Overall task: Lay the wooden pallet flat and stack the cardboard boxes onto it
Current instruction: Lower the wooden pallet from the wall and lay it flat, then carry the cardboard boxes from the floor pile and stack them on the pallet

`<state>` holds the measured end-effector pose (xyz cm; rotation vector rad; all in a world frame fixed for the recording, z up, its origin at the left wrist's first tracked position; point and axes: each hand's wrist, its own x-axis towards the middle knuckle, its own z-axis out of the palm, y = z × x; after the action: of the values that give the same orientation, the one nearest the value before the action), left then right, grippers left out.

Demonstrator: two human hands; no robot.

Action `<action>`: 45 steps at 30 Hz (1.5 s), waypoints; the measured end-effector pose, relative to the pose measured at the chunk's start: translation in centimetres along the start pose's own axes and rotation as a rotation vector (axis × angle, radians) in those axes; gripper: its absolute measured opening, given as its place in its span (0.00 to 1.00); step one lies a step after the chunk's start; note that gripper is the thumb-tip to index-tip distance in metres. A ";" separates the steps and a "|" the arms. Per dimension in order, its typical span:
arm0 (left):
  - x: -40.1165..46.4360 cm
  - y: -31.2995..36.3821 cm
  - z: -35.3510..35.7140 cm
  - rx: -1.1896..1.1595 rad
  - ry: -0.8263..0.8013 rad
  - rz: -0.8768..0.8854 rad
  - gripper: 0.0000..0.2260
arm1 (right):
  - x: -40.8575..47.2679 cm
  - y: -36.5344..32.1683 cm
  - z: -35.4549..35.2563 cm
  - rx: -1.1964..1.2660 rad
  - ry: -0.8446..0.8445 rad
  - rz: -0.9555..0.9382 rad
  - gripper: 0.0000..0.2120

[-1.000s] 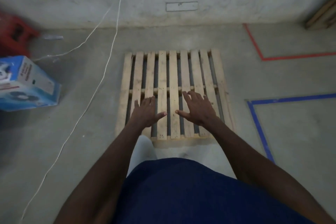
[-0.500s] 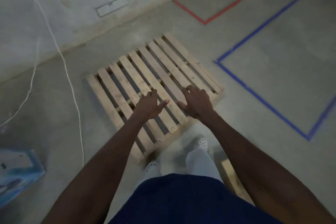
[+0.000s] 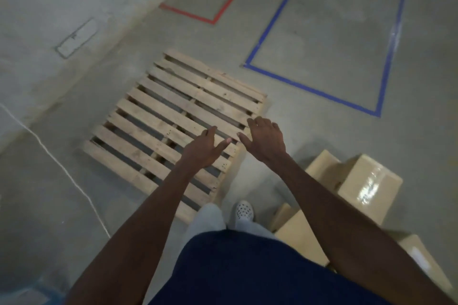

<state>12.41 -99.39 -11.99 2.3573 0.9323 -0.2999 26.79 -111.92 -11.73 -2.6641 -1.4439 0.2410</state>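
Observation:
The wooden pallet lies flat on the concrete floor, slats up, left of centre. My left hand hovers over its near right corner with relaxed fingers, holding nothing. My right hand hangs just past the pallet's right edge, fingers loosely spread and empty. Several tan cardboard boxes sit on the floor at the lower right; one with shiny tape on top is the tallest, another lies nearer my legs, partly hidden by my right arm.
A blue tape rectangle and a red tape outline mark the floor beyond the pallet. A white cord runs across the floor on the left. The concrete wall rises at the upper left. My feet stand beside the pallet's near corner.
The view has swung to the right, so the pallet now sits left of centre and the cardboard boxes have come into view. Both hands stay empty and have drifted toward the pallet's right edge.

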 end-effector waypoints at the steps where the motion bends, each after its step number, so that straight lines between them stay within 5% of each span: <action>1: -0.1 -0.1 0.6 -0.013 -0.031 0.001 0.38 | -1.2 0.3 0.2 -0.003 -0.007 0.023 0.25; 10: -2.0 -0.3 3.7 0.140 -0.233 0.287 0.40 | -15.5 0.5 2.9 -0.043 0.011 0.447 0.21; 24: -14.8 1.2 10.9 0.288 -0.503 0.726 0.38 | -38.6 -9.3 5.2 0.085 0.079 1.033 0.15; 34: -17.8 3.1 14.9 0.352 -0.548 0.817 0.42 | -46.1 -8.4 5.4 0.107 0.107 1.181 0.14; 45: -21.2 10.1 22.4 0.430 -0.503 0.756 0.40 | -52.3 2.8 7.8 0.174 0.079 1.004 0.14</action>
<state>3.94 -130.31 -17.10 2.6147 -0.2992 -0.7797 -0.44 -157.21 -15.08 -2.9321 0.0450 0.2954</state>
